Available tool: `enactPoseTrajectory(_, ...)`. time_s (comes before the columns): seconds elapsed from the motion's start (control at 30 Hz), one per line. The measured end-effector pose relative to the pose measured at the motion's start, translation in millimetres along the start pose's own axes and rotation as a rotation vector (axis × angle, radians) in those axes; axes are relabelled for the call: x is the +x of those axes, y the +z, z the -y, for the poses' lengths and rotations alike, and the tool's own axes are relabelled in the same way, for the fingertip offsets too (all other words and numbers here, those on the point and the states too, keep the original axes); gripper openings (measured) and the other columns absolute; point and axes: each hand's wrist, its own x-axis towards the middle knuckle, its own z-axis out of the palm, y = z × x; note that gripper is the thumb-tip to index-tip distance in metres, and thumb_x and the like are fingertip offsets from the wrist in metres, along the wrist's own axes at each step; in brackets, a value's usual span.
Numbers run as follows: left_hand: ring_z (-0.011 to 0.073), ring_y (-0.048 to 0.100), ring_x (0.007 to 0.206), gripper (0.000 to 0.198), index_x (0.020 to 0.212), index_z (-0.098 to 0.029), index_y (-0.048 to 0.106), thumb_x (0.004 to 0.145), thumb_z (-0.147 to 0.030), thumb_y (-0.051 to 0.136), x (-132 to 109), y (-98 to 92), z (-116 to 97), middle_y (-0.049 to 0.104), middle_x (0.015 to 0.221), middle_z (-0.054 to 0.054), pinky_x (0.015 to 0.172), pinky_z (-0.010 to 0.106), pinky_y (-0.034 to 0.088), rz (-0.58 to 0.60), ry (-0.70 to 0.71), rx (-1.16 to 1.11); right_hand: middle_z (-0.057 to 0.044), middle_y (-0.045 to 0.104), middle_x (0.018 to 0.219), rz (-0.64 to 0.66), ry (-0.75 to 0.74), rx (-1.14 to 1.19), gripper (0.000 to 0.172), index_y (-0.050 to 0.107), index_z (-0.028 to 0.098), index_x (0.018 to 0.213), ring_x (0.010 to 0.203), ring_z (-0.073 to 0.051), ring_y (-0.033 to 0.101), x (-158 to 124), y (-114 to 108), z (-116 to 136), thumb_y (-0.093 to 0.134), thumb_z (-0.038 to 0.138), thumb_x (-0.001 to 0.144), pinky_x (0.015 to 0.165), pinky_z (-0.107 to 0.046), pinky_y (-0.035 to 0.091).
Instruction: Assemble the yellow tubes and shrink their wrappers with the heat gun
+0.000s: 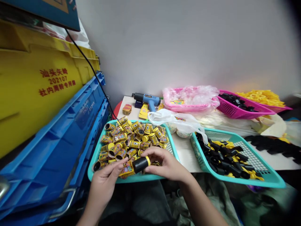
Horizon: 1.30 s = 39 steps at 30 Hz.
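My left hand (103, 185) and my right hand (166, 164) hold a black cylinder with a yellow band (141, 164) between their fingertips. The left fingers pinch its near end, and the right thumb and fingers grip the yellow-banded end. Just below them, a teal plastic basket (134, 178) holds a heap of small yellow printed canisters (134, 138). To the right, a second teal basket (263, 171) holds black and yellow parts (225, 160), well beyond my right hand.
Stacked blue crates (56, 135) and a yellow crate (39, 84) rise along the left. A blue glue gun (148, 99), a white plastic bag (176, 119) and pink baskets (244, 106) stand on the table toward the back wall.
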Motion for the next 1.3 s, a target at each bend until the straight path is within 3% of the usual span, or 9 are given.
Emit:
enactPoseTrajectory(0.17,0.0190,0.073,0.068,0.030,0.086,-0.029,0.077,0.074,-0.054,0.067,1.2,2.9,-0.5,0.076,0.088,0.005,0.061,0.023,0.059,0.056,-0.012,0.016,-0.001,0.062,0.088,0.037,0.084,0.224,0.040,0.062,0.019,0.114,0.073,-0.010,0.058,-3.8,-1.1,-9.8,0.073,0.032,0.078,0.068,-0.021,0.045)
enactPoseTrajectory(0.33,0.0203,0.074,0.081,0.028,0.087,-0.031,0.077,0.075,-0.054,0.067,4.1,5.1,-5.5,0.076,0.090,0.005,0.074,0.024,0.058,0.144,0.028,0.077,-0.001,0.062,0.081,0.053,0.079,0.082,0.036,0.065,0.018,0.113,0.069,-0.010,0.056,-2.1,-2.1,-8.6,0.070,0.033,0.081,0.064,-0.021,0.043)
enactPoseTrajectory(0.53,0.0194,0.073,0.083,0.022,0.088,-0.034,0.077,0.070,-0.047,0.073,4.0,9.8,-16.2,0.076,0.093,0.003,0.073,0.022,0.057,0.245,-0.071,-0.009,-0.003,0.062,0.088,-0.043,-0.100,-0.033,0.036,0.067,0.019,0.109,0.073,-0.011,0.060,-1.3,11.4,-7.5,0.076,0.029,0.075,0.071,-0.023,0.049)
enactPoseTrajectory(0.8,0.0167,0.073,0.079,0.023,0.081,-0.029,0.078,0.060,-0.019,0.080,-8.9,9.9,-20.4,0.078,0.085,0.001,0.071,0.017,0.056,0.265,-0.093,-0.180,-0.001,0.056,0.093,0.164,0.147,0.735,0.055,0.051,0.022,0.121,0.074,-0.010,0.057,1.5,43.2,-20.9,0.069,0.052,0.079,0.061,-0.021,0.050)
enactPoseTrajectory(0.9,0.0167,0.073,0.079,0.020,0.081,-0.028,0.076,0.064,-0.017,0.076,-14.2,9.0,-21.5,0.078,0.084,0.000,0.069,0.018,0.057,0.311,-0.030,-0.156,-0.002,0.055,0.097,0.256,0.203,0.802,0.065,0.049,0.022,0.119,0.072,-0.010,0.058,2.2,52.5,-18.3,0.075,0.056,0.070,0.057,-0.022,0.050)
enactPoseTrajectory(1.0,0.0170,0.073,0.084,0.016,0.086,-0.027,0.074,0.072,-0.020,0.071,-13.2,7.5,-18.8,0.077,0.089,0.001,0.074,0.021,0.058,0.256,0.122,0.002,-0.003,0.057,0.095,0.068,0.109,0.465,0.048,0.056,0.020,0.112,0.078,-0.013,0.058,-1.9,44.9,-12.0,0.067,0.053,0.079,0.065,-0.026,0.050)
enactPoseTrajectory(1.13,0.0225,0.067,0.104,0.022,0.101,-0.029,0.071,0.079,-0.031,0.067,-0.9,4.8,-2.4,0.074,0.107,0.003,0.092,0.038,0.055,0.189,0.448,0.446,-0.005,0.060,0.088,-0.359,-0.038,-0.399,0.022,0.065,0.018,0.088,0.088,-0.017,0.055,-19.8,-1.0,-13.5,0.050,0.034,0.093,0.083,-0.035,0.044)
enactPoseTrajectory(1.2,0.0270,0.061,0.115,0.030,0.111,-0.030,0.068,0.082,-0.036,0.065,4.9,4.4,7.5,0.070,0.117,0.005,0.096,0.047,0.051,0.197,0.583,0.627,-0.009,0.061,0.102,-0.473,0.103,-0.752,0.017,0.067,0.020,0.096,0.102,-0.024,0.052,-31.4,-28.4,-22.6,0.053,0.030,0.091,0.091,-0.044,0.040)
enactPoseTrajectory(1.3,0.0264,0.059,0.118,0.032,0.117,-0.028,0.065,0.086,-0.035,0.059,7.1,5.8,15.6,0.067,0.122,0.006,0.096,0.047,0.052,0.185,0.661,0.697,-0.010,0.048,0.133,-0.411,0.331,-1.009,0.031,0.067,0.029,0.108,0.125,-0.033,0.037,-43.1,-54.2,-40.5,0.071,0.030,0.077,0.096,-0.055,0.034)
